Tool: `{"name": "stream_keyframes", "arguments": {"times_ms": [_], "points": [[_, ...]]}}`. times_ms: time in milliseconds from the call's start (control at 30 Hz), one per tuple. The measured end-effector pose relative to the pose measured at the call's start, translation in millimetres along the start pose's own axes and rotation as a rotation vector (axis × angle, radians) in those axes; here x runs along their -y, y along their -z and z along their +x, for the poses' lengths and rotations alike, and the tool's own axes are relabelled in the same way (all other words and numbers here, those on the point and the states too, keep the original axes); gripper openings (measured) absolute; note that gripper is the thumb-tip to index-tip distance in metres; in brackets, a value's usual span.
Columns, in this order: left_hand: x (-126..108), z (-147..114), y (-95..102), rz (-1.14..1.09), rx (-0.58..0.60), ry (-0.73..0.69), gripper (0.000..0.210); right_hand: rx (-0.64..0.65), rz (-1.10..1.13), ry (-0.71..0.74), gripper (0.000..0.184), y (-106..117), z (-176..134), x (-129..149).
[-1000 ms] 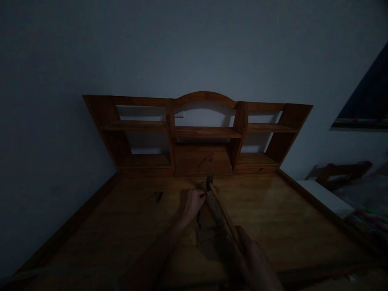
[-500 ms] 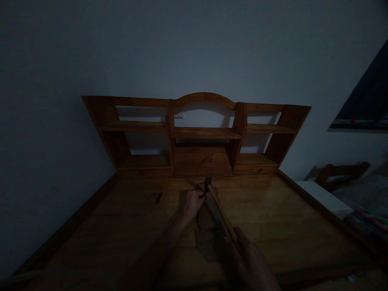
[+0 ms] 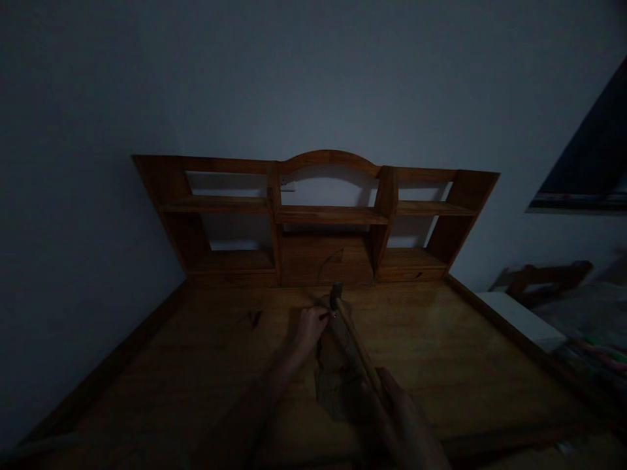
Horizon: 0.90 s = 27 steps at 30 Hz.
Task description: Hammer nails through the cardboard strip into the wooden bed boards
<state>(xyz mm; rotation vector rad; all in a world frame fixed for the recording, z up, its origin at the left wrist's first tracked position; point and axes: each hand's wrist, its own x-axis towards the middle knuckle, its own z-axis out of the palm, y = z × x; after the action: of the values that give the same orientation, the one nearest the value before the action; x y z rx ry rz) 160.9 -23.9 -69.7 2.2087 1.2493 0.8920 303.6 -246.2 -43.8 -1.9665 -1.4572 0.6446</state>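
My right hand (image 3: 404, 418), low in the picture, is wrapped around the long wooden handle of a hammer (image 3: 360, 349). The dark hammer head lies at the far end, just beyond my left fingertips. My left hand (image 3: 309, 326) is closed in a pinch beside the head. Something small and dark shows at its fingertips, with a tiny bright spot close by; the dim light hides what it is. Under the hammer lies a flat greyish-brown piece (image 3: 333, 395) with an uneven outline, partly covered by my right hand's shadow.
All of this is on a wooden desk (image 3: 210, 365) with raised side edges. A wooden shelf unit (image 3: 333, 215) stands at its back against the wall. Left of my hands lies a small dark object (image 3: 255, 318). A wooden chair back (image 3: 551, 277) and a white surface (image 3: 519, 316) are at the right.
Both hands and the hammer keep nearly the same place. The view has shifted very slightly, and the hammer head looks turned a little.
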Motion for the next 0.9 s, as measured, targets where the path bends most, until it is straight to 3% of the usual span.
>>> {"name": "stream_keyframes", "arguments": {"times_ms": [400, 567, 900], "points": [[-2, -1, -1.0, -0.148, -0.135, -0.188, 0.015, -0.024, -0.010, 0.012, 0.058, 4, 1, 13], [2, 2, -4.3, -0.154, -0.125, -0.195, 0.018, -0.002, 0.024, -0.011, 0.065, -4, 2, 2], [12, 2, -8.9, -0.119, -0.155, -0.166, 0.007, -0.144, 0.162, -0.053, 0.068, 0, 9, -11]]}}
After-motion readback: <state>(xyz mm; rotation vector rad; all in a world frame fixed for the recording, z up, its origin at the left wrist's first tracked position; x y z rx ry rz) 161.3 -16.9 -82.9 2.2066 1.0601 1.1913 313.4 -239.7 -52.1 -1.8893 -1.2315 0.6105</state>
